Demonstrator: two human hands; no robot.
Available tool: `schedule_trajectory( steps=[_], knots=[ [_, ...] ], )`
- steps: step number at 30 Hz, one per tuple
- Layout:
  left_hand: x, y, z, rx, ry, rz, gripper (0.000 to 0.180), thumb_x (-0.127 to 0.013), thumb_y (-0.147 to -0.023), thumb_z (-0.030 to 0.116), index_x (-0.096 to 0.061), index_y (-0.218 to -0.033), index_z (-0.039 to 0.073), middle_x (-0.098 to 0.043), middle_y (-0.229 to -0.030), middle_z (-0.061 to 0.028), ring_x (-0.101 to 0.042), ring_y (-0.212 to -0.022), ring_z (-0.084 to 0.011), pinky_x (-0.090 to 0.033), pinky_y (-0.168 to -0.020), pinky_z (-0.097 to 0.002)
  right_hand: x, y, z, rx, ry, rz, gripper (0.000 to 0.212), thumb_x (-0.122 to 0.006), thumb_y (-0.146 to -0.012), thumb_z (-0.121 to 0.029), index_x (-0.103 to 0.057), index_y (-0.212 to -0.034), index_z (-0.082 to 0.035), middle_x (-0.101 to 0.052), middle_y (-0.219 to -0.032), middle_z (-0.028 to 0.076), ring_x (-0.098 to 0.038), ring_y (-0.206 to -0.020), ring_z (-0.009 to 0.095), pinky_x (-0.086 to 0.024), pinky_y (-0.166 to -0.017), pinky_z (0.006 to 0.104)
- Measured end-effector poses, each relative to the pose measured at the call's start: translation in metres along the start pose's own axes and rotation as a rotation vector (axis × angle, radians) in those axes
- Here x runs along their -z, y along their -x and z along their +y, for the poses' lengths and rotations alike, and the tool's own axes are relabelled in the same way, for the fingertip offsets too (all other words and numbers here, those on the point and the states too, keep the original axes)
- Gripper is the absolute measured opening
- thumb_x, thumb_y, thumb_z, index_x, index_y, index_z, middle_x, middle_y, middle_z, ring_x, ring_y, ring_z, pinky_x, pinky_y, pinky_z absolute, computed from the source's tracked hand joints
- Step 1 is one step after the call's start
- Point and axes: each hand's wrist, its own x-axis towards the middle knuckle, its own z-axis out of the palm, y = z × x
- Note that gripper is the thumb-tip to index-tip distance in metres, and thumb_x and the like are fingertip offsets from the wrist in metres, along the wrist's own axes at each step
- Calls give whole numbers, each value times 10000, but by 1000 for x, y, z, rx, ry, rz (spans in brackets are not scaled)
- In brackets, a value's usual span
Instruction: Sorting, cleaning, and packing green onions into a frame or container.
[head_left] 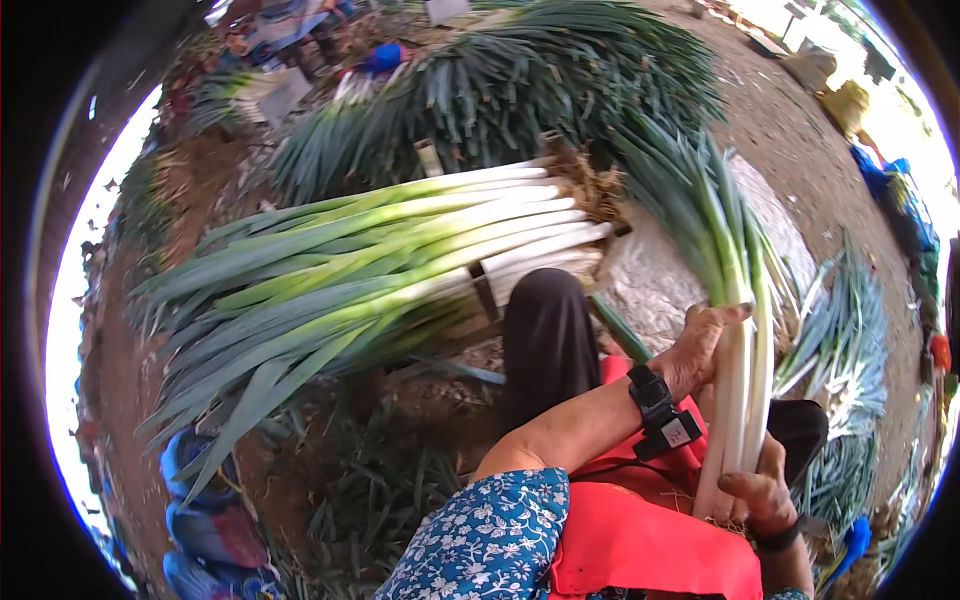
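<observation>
Bunched leeks (735, 390), pale white stalks side by side, root ends lowest, green leaves fanning toward upper left

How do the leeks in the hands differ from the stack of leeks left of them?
The held leeks are only a few; the stack has many. The held leeks are gripped by the left hand and right hand; neither touches the stack. The held leeks point their leaves forward; the stack points its leaves left. Both have white stems and green leaves.
</observation>
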Motion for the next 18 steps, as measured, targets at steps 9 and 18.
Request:
schedule_trajectory(
  steps=[9,18],
  knots=[
    [-36,113,164,-686,-310,-200,523,-771,-792,126,-506,-1229,16,-624,-1070,-84,-621,-963,-167,-512,-876,-340,-31,-105,-69,91,695,-414,785,-802,-647,-201,-470,-1330,-3,-631,-1097,80,-621,-933,173,-518,-800,323],
    [72,189,255,-762,1,553,429,-649,-930,294,-548,-1252,29,-618,-1206,-106,-540,-1188,-279,-426,-1042,-452,-117,-382,-116,606,1183,-561,580,-608,-786,-122,-492,-1345,-25,-641,-1162,202,-605,-1096,265,-483,-904,372]
  ],
)
